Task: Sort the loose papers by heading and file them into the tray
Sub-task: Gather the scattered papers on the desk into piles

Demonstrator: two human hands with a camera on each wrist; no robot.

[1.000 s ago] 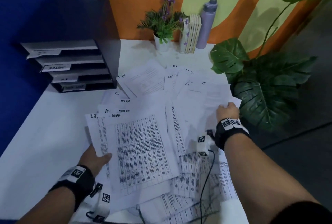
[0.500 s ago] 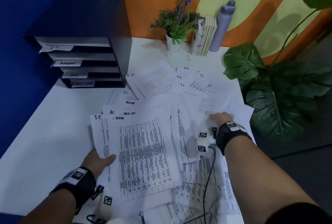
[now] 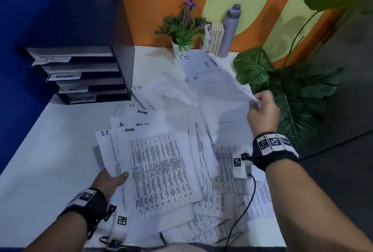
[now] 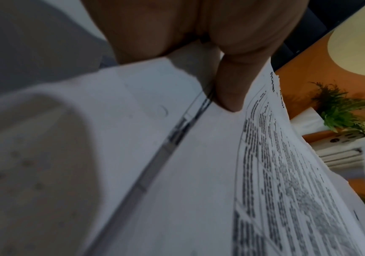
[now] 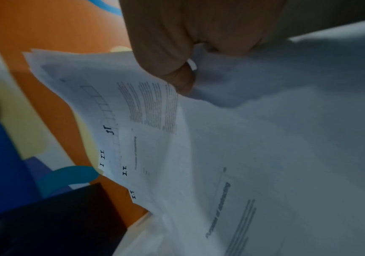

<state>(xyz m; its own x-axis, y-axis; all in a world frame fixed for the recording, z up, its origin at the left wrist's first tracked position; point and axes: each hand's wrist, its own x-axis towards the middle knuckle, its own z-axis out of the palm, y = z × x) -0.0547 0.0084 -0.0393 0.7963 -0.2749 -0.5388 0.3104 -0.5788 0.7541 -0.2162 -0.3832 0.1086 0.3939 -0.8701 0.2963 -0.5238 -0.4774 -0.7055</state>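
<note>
Loose white papers [image 3: 161,122] headed I.T., ADMIN and TASK LIST lie spread over the white table [image 3: 50,142]. My right hand [image 3: 262,110] pinches the edge of a bunch of I.T. sheets [image 3: 212,82] and holds them lifted and fanned above the pile; the right wrist view shows the thumb on these I.T. sheets [image 5: 137,131]. My left hand [image 3: 112,179] grips the left edge of a stack topped by a printed ADMIN table sheet [image 3: 161,173], thumb on top [image 4: 229,90]. The black file tray [image 3: 80,74] with labelled slots stands at the back left.
A small potted flower [image 3: 183,29], a few upright books [image 3: 217,37] and a purple bottle [image 3: 229,29] stand at the table's back edge. A large leafy plant [image 3: 292,94] is beside the table's right edge. Cables from the wrist cameras trail over the near papers.
My right hand took hold of the I.T. sheets at the right of the pile and raised them off the table. My left hand kept its hold on the ADMIN stack.
</note>
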